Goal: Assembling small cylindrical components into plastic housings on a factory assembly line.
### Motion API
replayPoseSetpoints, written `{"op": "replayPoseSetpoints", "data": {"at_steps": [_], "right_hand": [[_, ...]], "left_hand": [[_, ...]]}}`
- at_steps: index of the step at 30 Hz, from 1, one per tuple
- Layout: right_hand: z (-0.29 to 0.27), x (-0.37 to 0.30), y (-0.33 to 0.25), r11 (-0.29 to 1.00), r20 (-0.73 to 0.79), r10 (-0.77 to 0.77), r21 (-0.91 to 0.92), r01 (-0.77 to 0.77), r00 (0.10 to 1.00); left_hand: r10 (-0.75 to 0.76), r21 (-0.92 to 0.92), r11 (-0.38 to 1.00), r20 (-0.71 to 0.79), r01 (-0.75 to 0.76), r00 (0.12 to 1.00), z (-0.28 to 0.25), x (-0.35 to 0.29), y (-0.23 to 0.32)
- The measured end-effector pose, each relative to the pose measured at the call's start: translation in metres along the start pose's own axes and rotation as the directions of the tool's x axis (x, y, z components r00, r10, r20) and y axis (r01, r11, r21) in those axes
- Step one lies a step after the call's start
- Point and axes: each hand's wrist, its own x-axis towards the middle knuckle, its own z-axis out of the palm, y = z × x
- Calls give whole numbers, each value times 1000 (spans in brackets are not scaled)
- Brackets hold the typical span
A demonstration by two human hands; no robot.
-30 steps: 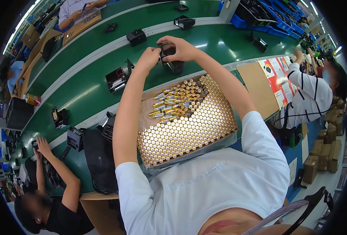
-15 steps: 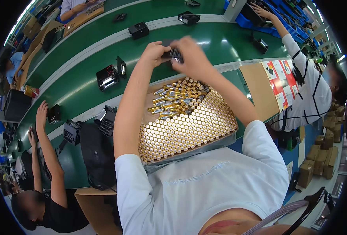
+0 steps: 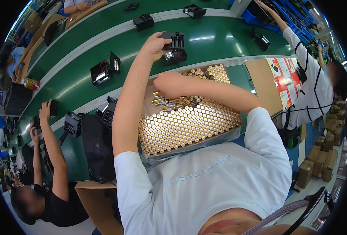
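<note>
My left hand (image 3: 156,46) grips a black battery holder (image 3: 177,40), its slotted side turned up, above the green belt. Just below it on the belt lies another black device (image 3: 176,57) with a shiny part. My right hand (image 3: 171,84) is down in a cardboard box (image 3: 147,105), its fingers curled over loose gold batteries (image 3: 160,100); the fingertips are hidden, so what they pinch does not show. Tightly packed upright batteries (image 3: 189,125) fill the near part of the box, and more stand at its far right corner.
Black devices sit along the belt, among them an opened one (image 3: 100,73) and another (image 3: 143,22). A black bag (image 3: 96,149) lies left of the box, a cardboard sheet (image 3: 263,82) right of it. Co-workers sit on both sides; blue bins (image 3: 256,15) stand far right.
My right hand has left the battery holder and come down into the box over the loose batteries. My left hand still holds the holder, slightly higher now.
</note>
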Motion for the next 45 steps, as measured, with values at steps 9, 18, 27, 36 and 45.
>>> {"op": "replayPoseSetpoints", "data": {"at_steps": [9,18,27,36,45], "right_hand": [[20,21,-8,986,-66,-146,69,151,987],[-6,40,-4,982,264,-171,122,143,949],[-75,13,63,740,-70,400,614,-276,914],[-66,30,91,637,-108,622,645,-422,775],[-45,8,73,602,-210,560,768,-219,801]], "left_hand": [[-34,19,999,50,34,998,-5,-3,3],[-11,13,1000,-14,11,1000,-12,-8,-2],[40,-9,999,-60,-41,997,-15,-10,-5],[16,-95,995,-71,-23,997,-21,-2,-10],[55,-114,988,-344,-100,937,-30,-2,-11]]}}
